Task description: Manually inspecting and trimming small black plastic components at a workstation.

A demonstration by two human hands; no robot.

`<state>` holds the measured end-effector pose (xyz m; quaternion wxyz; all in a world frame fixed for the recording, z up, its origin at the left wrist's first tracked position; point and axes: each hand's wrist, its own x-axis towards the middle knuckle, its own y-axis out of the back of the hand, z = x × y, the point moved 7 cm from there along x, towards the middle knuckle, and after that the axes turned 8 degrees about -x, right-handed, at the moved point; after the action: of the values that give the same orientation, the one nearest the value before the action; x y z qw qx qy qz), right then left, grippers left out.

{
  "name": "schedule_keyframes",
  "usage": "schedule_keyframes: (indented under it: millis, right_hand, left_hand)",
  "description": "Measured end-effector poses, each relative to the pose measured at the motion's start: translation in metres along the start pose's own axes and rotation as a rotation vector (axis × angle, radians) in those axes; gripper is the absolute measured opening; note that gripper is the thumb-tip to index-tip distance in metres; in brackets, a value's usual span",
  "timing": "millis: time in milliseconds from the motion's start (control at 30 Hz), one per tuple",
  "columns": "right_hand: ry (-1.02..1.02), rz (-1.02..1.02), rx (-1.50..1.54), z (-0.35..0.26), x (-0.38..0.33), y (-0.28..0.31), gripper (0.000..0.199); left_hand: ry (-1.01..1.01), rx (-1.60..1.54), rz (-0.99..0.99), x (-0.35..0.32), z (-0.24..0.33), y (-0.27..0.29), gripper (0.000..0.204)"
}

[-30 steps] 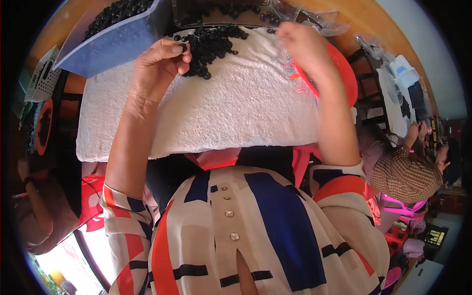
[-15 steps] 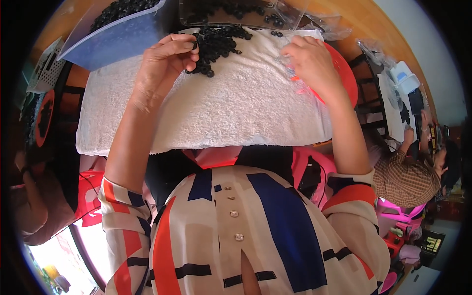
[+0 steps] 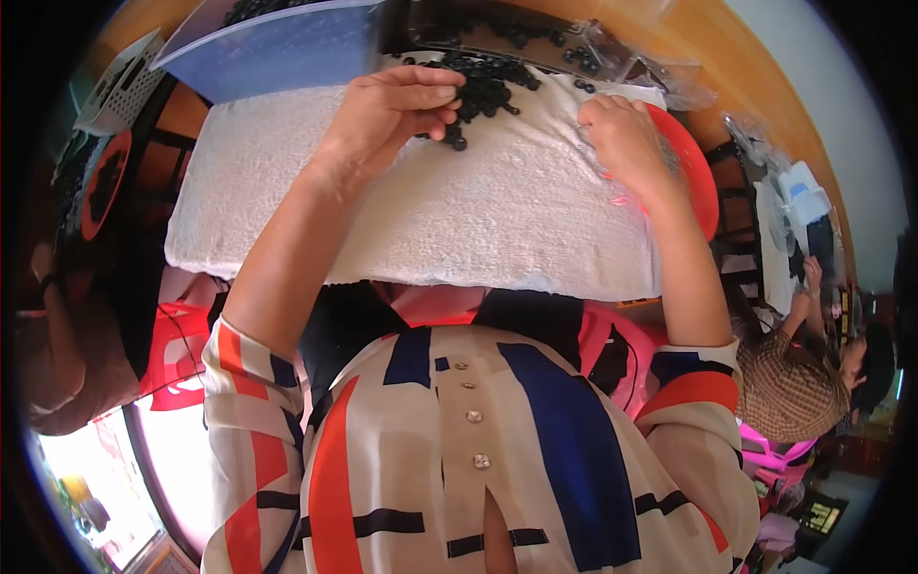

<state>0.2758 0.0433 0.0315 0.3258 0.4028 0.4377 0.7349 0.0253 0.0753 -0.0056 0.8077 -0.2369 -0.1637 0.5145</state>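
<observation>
Over the near left edge of a pile of small black ring-shaped parts, my left hand is closed, thumb and fingers pinched together. Whatever is between its fingertips blends with the dark pile. My right hand, also closed with curled fingers, is by the left side of a red round plate. Its grip is hidden under the knuckles. Small pinkish-red pieces show just below that hand, too partly covered to name. The pile lies on a white towel spread over the table.
A bluish clear bin of black parts stands at the back left, beside a clear tray with more. Crumpled plastic bags lie at the back right. A co-worker in a checked shirt sits at the right, another person at the left.
The whole view has shifted, moving the table and bins rightward in the picture. My left hand stays by the pile's edge, pinched; my right hand stays closed beside the red plate.
</observation>
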Motion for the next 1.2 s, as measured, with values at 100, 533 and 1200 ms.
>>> schedule_keyframes:
  millis: [100, 533, 1200]
  right_hand:
    - [0.008, 0.078, 0.096, -0.019, 0.014, 0.02, 0.011]
    - [0.174, 0.233, 0.163, -0.106, 0.069, 0.074, 0.005]
    - [-0.041, 0.057, 0.805, -0.092, 0.078, 0.051, 0.007]
  left_hand:
    - [0.008, -0.025, -0.019, 0.002, -0.003, -0.001, 0.02]
    - [-0.067, -0.067, 0.062, -0.003, 0.003, -0.003, 0.016]
    - [-0.032, -0.087, 0.024, -0.004, 0.003, -0.003, 0.016]
